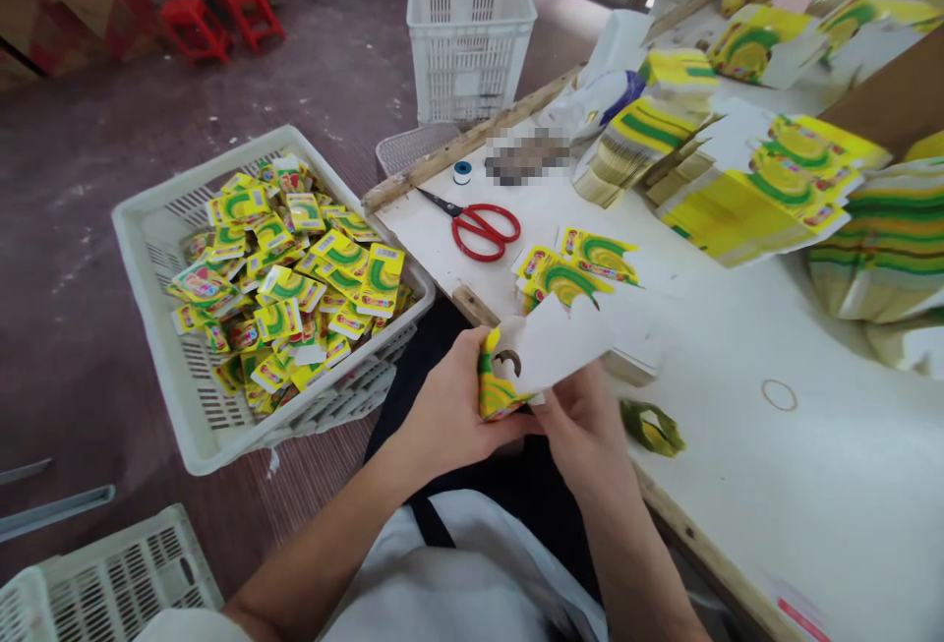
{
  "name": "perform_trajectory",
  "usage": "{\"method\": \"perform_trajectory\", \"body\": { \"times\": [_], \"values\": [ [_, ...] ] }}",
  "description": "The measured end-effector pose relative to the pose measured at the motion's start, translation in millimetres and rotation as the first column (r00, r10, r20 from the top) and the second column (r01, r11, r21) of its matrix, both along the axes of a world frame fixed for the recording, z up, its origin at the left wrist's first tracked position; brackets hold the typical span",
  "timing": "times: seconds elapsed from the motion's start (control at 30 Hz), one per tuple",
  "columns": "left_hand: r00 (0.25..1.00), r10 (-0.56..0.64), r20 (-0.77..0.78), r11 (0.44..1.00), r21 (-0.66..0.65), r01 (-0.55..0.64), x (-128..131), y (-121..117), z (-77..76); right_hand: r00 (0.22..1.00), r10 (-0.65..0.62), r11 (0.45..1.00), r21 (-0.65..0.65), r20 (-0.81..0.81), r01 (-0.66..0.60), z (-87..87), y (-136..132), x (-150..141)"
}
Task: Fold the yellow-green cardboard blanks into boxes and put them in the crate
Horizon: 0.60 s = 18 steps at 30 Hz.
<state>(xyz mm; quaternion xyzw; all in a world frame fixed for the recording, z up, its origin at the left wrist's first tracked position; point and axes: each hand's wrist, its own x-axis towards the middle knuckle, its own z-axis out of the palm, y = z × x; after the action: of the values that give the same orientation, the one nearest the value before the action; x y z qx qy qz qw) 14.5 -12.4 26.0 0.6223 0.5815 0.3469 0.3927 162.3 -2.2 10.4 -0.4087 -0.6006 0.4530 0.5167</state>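
Between my hands, over the table's near edge, is a yellow and green printed carton [499,388] with a long white flap standing open. My left hand [458,404] is closed around the carton's left side. My right hand [586,418] grips its lower right part, with the thumb at the front edge and some fingers hidden behind the flap. Just beyond lie flat printed cartons [555,273] on the white table [737,485]. Red-handled scissors [483,231] lie farther off, with a small blue and white spool [462,172] behind them.
At my left stands a white crate [158,367] full of small yellow-green packs [295,278]. Stacks of folded cartons [767,180] stand at the table's far right. A rubber band [780,394] and a crumpled green-yellow strip [653,428] lie nearer. Another white crate [472,32] is on the floor.
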Motion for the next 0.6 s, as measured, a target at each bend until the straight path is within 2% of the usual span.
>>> {"method": "perform_trajectory", "body": {
  "times": [0.07, 0.13, 0.27, 0.43, 0.6],
  "values": [
    [0.999, 0.031, -0.023, 0.998, 0.046, -0.03, 3.3, 0.4, -5.9, 0.989, 0.098, 0.988, -0.107, -0.11, -0.11, 0.0, -4.3, -3.2],
    [0.995, 0.065, -0.077, 0.995, 0.081, -0.058, 3.9, 2.0, -10.4, 0.975, 0.118, 0.976, -0.16, -0.19, -0.15, 1.4, -6.7, -3.9],
    [0.994, 0.006, -0.112, 0.992, 0.125, 0.008, 2.4, 2.3, -13.2, 0.982, 0.065, 0.959, -0.262, -0.178, -0.111, 4.2, -3.2, -2.3],
    [0.986, -0.031, -0.166, 0.969, 0.238, 0.071, 0.5, -1.3, -14.0, 0.908, -0.026, 0.87, -0.456, -0.418, -0.185, 8.3, 1.0, -7.5],
    [0.974, -0.035, -0.225, 0.956, 0.276, 0.099, -1.4, -1.3, -19.1, 0.888, -0.122, 0.838, -0.526, -0.444, -0.148, 10.0, 1.9, -13.0]
  ]
}}
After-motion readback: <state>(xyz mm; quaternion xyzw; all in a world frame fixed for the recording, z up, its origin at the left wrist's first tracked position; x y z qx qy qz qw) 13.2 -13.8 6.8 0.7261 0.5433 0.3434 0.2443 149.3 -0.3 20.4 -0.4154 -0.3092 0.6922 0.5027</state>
